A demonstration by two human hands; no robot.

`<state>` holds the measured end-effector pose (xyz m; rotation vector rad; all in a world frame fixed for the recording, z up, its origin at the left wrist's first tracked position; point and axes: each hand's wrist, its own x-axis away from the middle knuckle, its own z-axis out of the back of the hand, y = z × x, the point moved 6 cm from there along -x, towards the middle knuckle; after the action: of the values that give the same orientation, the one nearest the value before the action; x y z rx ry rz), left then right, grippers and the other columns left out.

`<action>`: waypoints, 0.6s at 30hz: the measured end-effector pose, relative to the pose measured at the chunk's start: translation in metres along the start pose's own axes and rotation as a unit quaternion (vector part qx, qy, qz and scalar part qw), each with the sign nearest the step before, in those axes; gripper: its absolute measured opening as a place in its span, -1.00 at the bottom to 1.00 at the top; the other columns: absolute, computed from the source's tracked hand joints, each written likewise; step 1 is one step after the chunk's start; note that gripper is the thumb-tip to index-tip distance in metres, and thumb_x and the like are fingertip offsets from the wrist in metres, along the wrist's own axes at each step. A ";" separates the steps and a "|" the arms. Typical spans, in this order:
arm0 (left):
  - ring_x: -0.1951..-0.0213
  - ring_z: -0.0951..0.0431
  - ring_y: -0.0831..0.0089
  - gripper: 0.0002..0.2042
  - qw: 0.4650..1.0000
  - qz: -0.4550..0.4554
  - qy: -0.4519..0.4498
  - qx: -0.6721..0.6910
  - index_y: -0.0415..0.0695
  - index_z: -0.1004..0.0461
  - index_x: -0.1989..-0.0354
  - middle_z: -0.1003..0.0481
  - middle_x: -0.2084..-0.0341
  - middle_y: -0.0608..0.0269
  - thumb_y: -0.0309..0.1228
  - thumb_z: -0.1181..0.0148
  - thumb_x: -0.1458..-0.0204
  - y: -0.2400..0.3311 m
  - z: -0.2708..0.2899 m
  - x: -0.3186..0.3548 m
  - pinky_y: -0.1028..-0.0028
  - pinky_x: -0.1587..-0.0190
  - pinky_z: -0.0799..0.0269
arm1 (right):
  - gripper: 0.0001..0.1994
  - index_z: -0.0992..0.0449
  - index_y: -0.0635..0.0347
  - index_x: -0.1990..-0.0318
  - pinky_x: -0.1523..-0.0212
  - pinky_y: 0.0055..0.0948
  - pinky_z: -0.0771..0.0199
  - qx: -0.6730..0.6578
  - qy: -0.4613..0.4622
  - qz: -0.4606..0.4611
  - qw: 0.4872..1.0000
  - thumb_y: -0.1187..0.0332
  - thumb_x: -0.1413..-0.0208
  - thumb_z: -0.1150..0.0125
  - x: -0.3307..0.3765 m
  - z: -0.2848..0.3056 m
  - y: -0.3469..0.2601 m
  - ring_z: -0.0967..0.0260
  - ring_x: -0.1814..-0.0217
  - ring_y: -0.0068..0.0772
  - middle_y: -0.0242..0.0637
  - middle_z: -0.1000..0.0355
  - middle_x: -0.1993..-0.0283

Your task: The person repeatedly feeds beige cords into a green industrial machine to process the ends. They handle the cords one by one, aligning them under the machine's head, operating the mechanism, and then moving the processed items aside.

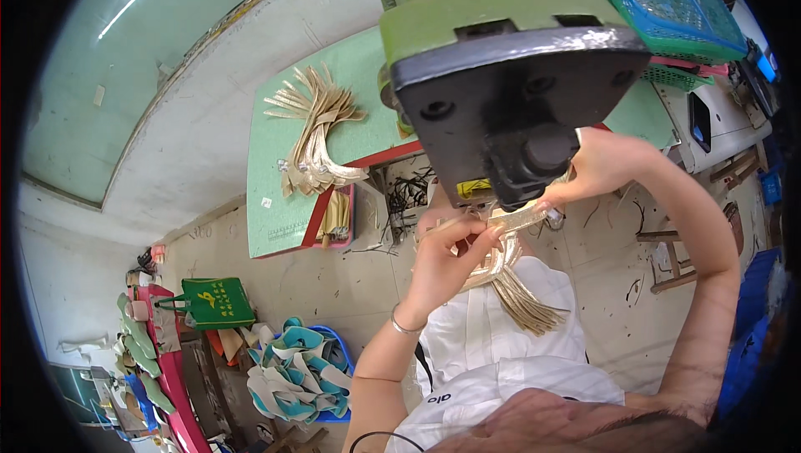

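From the head view, I see the left hand (446,263) pinching a gold strap (522,218), the right hand (596,165) gripping it farther along, by the machine (517,78); I judge this strap mid-work; one bundle (530,307) hangs over the lap (463,332), another pile (321,132) lies on the table (271,140); which is finished, I cannot tell.

Between my left hand (442,268) and right hand (599,165) lies a strap (519,219) by the machine (501,69), with more straps (527,301) over my lap (459,324), a bundle (313,140) on the table (271,148) ahead-left, baskets (667,2) and a phone (699,122) right, a bag (217,303) and tub (348,357) left.
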<state>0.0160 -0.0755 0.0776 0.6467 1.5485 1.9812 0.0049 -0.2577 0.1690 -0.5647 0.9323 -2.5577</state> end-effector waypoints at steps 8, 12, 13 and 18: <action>0.54 -0.40 0.66 -0.87 0.968 0.000 0.065 0.244 -0.32 -0.53 0.40 -0.51 0.54 0.24 -0.50 -0.12 -0.07 0.006 -0.010 -0.001 0.69 0.47 -0.30 | -0.72 -0.52 0.23 0.36 0.33 -0.49 -0.39 0.028 0.010 0.075 0.997 0.23 0.14 -0.39 -0.018 0.030 -0.004 -0.39 0.39 -0.50 -0.37 -0.47 0.44; 0.55 -0.40 0.69 -0.86 0.972 -0.033 0.071 0.221 -0.33 -0.52 0.41 -0.48 0.55 0.30 -0.50 -0.10 -0.09 0.009 -0.003 0.000 0.70 0.51 -0.31 | -0.69 -0.51 0.22 0.30 0.31 -0.49 -0.39 0.037 0.023 0.101 0.994 0.21 0.13 -0.39 -0.023 0.029 0.007 -0.39 0.35 -0.52 -0.37 -0.49 0.39; 0.54 -0.40 0.69 -0.86 0.971 -0.029 0.080 0.223 -0.33 -0.51 0.42 -0.48 0.56 0.30 -0.50 -0.10 -0.09 0.010 -0.001 0.002 0.69 0.51 -0.31 | -0.68 -0.51 0.22 0.28 0.30 -0.49 -0.39 0.021 0.027 0.116 0.993 0.21 0.12 -0.39 -0.024 0.028 0.009 -0.39 0.35 -0.53 -0.38 -0.50 0.37; 0.59 -0.36 0.69 -0.86 0.955 -0.011 0.171 0.244 -0.28 -0.50 0.45 -0.46 0.61 0.30 -0.47 -0.10 -0.07 -0.002 0.024 0.017 0.71 0.55 -0.22 | -0.68 -0.48 0.22 0.25 0.30 -0.51 -0.38 -0.123 0.068 0.196 0.971 0.25 0.12 -0.38 -0.027 0.021 0.006 -0.37 0.35 -0.58 -0.39 -0.48 0.35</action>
<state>0.0198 -0.0467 0.0820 0.4784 2.2822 1.7633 0.0395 -0.2606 0.1733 -0.2393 1.2778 -2.1618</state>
